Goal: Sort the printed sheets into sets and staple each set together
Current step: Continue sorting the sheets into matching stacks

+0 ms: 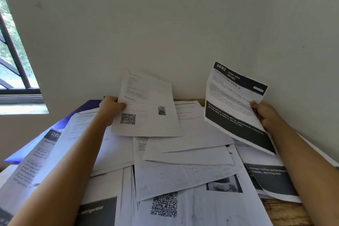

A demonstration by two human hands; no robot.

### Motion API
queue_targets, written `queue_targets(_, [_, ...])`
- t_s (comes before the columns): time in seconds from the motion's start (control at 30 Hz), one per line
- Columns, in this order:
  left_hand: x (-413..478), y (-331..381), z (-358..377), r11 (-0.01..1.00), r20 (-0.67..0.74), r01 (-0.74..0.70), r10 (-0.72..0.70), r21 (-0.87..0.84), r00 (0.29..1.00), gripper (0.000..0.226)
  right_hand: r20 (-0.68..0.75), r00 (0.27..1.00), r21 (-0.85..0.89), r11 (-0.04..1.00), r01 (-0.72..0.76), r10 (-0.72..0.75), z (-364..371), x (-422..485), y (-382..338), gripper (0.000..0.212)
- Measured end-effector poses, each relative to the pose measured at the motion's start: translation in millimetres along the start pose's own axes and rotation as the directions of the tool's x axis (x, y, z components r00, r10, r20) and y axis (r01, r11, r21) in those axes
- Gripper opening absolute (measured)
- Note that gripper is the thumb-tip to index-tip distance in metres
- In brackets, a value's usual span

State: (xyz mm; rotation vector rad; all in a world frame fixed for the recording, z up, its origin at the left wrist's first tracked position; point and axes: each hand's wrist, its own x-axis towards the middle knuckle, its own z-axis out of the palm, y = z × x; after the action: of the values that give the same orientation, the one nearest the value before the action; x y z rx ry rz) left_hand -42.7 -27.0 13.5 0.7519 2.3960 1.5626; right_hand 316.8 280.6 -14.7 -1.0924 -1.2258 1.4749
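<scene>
Pinching the QR-code sheet (146,108) by its left edge with the left hand (111,105), gripping the black-banded sheet (236,104) headed 2692 by its right edge with the right hand (264,112) — both raised above the loose pile of sheets (183,170) covering the wooden table (286,211).

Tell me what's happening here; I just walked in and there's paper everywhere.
A person is sorting printed sheets. The left hand pinches a sheet with a QR code, and the right hand holds a sheet headed 2692 Dining Area. Both are raised above a messy pile of sheets.
</scene>
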Motion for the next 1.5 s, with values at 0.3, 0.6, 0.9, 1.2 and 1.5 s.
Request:
queue_targets(0.3, [-20, 13, 22, 1.0, 0.175, -0.016, 0.02, -0.02, 0.984, 0.024, 0.035, 0.995, -0.09, 0.991, 0.099, -0.096, 13, -3, -3, 0.013])
queue_targets(0.6, [-49, 28, 68, 0.938, 0.307, -0.215, 0.127, 0.271, 0.943, 0.017, 0.133, 0.957, -0.489, 0.823, 0.291, -0.259, 11, -12, -5, 0.026])
queue_targets(0.9, [-47, 24, 77, 0.933, 0.373, -0.196, 0.073, 0.302, 0.925, 0.029, 0.212, 0.935, -0.755, 0.559, 0.342, -0.284, -3, 3, -20, 0.031])
queue_targets(1.2, [-49, 28, 82, 0.927, 0.411, -0.217, 0.077, 0.305, 0.908, 0.03, 0.314, 0.841, -0.828, 0.307, 0.47, -0.44, 57, -32, -30, 0.036])
queue_targets(1.5, [-53, 32, 80, 0.981, 0.444, 0.064, 0.025, -0.184, 0.895, 0.038, 0.603, 0.796, -0.625, 0.586, 0.516, -0.057, 179, -159, -1, 0.069])
